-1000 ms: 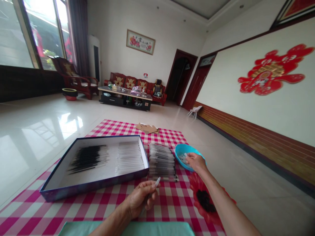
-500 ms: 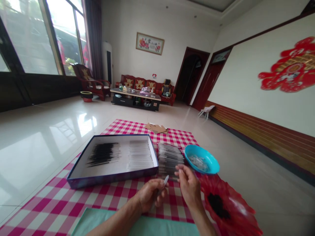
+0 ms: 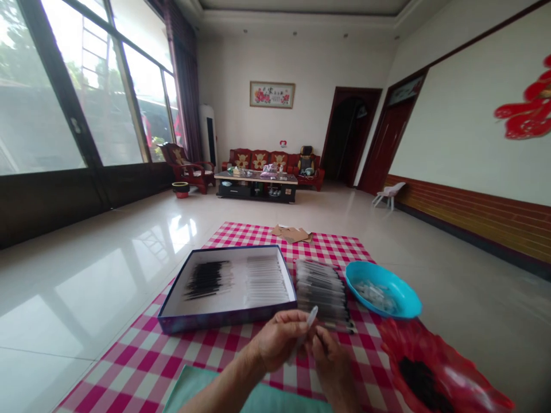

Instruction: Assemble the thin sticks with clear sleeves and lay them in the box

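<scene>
My left hand (image 3: 279, 341) is closed around a translucent pen barrel (image 3: 312, 316), its whitish end slanting up past the fingertips. Close beside it, my right hand (image 3: 333, 361) has its fingers pinched together near the barrel; whatever they hold is hidden. Beyond my hands lies a stack of translucent and dark pens (image 3: 321, 289). Left of that, a shallow dark-blue box (image 3: 228, 318) with a white inside holds a bundle of thin black-ended sticks (image 3: 206, 279) and a row of clear tubes (image 3: 267, 281).
To the right sit a blue bowl (image 3: 407, 295) of small clear pieces and a red petal-edged bowl (image 3: 462, 364) with small black parts. Cardboard pieces (image 3: 293, 233) lie at the far end of the checked tablecloth (image 3: 129, 367). A pale green cloth (image 3: 193, 381) is under my forearms.
My right hand has come down and left to meet my left hand, its fingers now pinched near the barrel. The view has tilted up and swung slightly left.
</scene>
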The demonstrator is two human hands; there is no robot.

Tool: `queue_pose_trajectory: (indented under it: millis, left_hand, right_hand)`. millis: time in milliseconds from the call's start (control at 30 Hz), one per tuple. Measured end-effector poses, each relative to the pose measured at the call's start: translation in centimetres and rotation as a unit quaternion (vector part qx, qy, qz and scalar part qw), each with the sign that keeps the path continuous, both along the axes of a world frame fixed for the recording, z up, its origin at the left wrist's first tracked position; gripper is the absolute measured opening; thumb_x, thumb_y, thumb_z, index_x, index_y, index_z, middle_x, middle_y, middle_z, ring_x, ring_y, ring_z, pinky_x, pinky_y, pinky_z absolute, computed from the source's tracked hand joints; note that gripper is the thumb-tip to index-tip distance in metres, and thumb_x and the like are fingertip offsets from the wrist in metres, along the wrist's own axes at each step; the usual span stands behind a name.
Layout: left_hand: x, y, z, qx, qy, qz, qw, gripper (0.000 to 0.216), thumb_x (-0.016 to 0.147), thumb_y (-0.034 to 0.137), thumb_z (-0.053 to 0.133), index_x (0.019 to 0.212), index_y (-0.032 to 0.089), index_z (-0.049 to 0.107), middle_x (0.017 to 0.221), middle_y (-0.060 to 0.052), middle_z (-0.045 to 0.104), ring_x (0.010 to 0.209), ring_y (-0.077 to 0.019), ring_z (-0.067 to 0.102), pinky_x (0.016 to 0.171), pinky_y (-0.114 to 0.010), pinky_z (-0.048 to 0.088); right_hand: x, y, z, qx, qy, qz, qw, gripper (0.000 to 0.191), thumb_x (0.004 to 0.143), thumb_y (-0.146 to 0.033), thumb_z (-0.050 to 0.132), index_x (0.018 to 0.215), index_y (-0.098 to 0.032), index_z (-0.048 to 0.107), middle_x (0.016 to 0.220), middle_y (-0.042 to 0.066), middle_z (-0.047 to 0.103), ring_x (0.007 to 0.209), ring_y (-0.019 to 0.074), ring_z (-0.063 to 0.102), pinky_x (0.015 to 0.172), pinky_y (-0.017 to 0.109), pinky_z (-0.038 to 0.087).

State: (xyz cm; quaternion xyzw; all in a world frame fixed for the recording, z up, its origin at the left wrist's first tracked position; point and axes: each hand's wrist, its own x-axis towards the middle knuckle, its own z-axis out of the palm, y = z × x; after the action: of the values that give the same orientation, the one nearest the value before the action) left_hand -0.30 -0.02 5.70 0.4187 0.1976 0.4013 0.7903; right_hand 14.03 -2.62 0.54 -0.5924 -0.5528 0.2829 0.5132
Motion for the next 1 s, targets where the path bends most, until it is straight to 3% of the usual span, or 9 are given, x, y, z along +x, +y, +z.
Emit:
queue_pose_trajectory:
  millis: [100,133,200,300,533,800,1000]
  left_hand:
    - [-2.0,2.7,3.2,0.116,0.152,0.058,0.98,0.029,0.071,0.036,0.064,0.087,0.012,0.067,0.062,-0.001,0.057,0.051,-0.0081,0.046,0.049,-0.019,0.034]
    - [-2.7,4.1,3.9,0.165,0.237,0.092,0.953,0.028,0.073,0.034,0.061,0.09,0.012,0.067,0.064,-0.001,0.058,0.054,-0.0088,0.047,0.052,-0.019,0.035]
    - [-4.2,6.8,4.5,0.243,0.438,0.137,0.854,0.023,0.072,0.027,0.058,0.088,0.014,0.069,0.066,0.0,0.06,0.06,-0.01,0.05,0.057,-0.02,0.037]
    - [-5.8,9.9,3.8,0.239,0.534,0.135,0.8,0.02,0.063,0.018,0.061,0.08,0.014,0.072,0.061,0.0,0.061,0.061,-0.0131,0.052,0.056,-0.022,0.038]
    - [-5.7,10.9,1.2,0.223,0.606,0.047,0.762,0.017,0.049,0.011,0.066,0.064,0.016,0.074,0.042,0.003,0.054,0.046,-0.012,0.047,0.047,-0.022,0.035]
    - [-3.9,10.5,1.9,0.287,0.6,0.025,0.746,0.018,0.053,0.008,0.061,0.061,0.018,0.074,0.047,0.001,0.059,0.048,-0.0128,0.05,0.047,-0.021,0.035]
    - [-3.6,10.1,2.2,0.297,0.6,0.038,0.742,0.013,0.055,0.01,0.061,0.059,0.016,0.071,0.046,0.003,0.057,0.048,-0.0113,0.048,0.048,-0.02,0.033]
  right_hand:
    - [0.1,0.2,-0.5,0.0,0.022,-0.007,1.0,0.023,0.072,-0.039,0.053,0.081,-0.024,0.067,0.066,0.002,0.072,0.055,0.0218,0.066,0.052,0.029,0.051]
    - [0.1,0.2,-0.7,0.001,0.029,-0.004,1.0,0.023,0.072,-0.04,0.054,0.082,-0.024,0.067,0.067,0.003,0.073,0.056,0.022,0.067,0.053,0.029,0.052]
    - [0.3,0.3,-1.1,0.008,0.033,0.001,0.999,0.024,0.072,-0.04,0.054,0.083,-0.023,0.067,0.068,0.003,0.073,0.057,0.0224,0.067,0.053,0.03,0.052]
    - [0.4,0.4,-1.5,0.017,0.021,0.005,1.0,0.026,0.072,-0.041,0.054,0.083,-0.023,0.068,0.067,0.004,0.073,0.057,0.0233,0.068,0.053,0.03,0.052]
    - [0.0,0.6,-2.5,0.042,-0.001,-0.044,0.998,0.029,0.074,-0.044,0.053,0.085,-0.023,0.07,0.071,0.005,0.074,0.06,0.0244,0.068,0.057,0.031,0.053]
    - [-0.6,0.6,-2.6,0.025,0.025,-0.06,0.998,0.032,0.074,-0.048,0.054,0.085,-0.022,0.07,0.069,0.005,0.073,0.057,0.0228,0.067,0.055,0.029,0.053]
    - [0.3,0.1,-2.2,0.026,0.067,-0.085,0.994,0.03,0.077,-0.044,0.056,0.092,-0.021,0.068,0.086,0.008,0.073,0.077,0.0247,0.068,0.068,0.031,0.054]
